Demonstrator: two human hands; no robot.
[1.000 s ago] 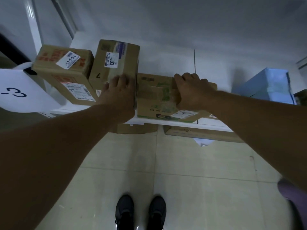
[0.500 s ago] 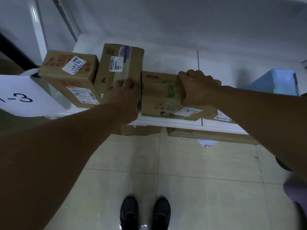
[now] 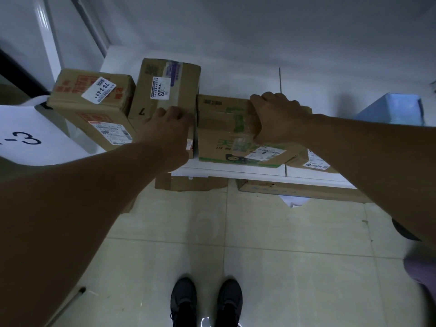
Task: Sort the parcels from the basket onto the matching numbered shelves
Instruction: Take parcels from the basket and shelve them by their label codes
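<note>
Right hand (image 3: 278,119) is clamped over the far top edge of the green-print parcel (image 3: 226,133), fingers curled down over the back and the thumb side on the taped top. Left hand (image 3: 167,135) is at the parcel's left side, knuckles bent right at the seam with the next box. Honestly can't tell if those fingers are hooked on the parcel or just pushed against it.

Closest to the camera are 2 dark shoes (image 3: 184,300) on pale floor tiles (image 3: 283,267). Past them, 2 flat cartons (image 3: 295,191) are on the floor, tucked under the white shelf (image 3: 236,169).

The parcel sits on that shelf near the front edge. Another labelled box (image 3: 311,161) pokes out just beside it on the right, partly under the forearm. Touching its left side is a tall box (image 3: 169,79) with a label ending in 03. Left of that is a box with red print (image 3: 92,95), its sticker starting 78-3. A white sign (image 3: 35,135) reading -3 hangs at the far left. A light blue box (image 3: 391,109) is further back on the right, against the grey wall (image 3: 259,31).
</note>
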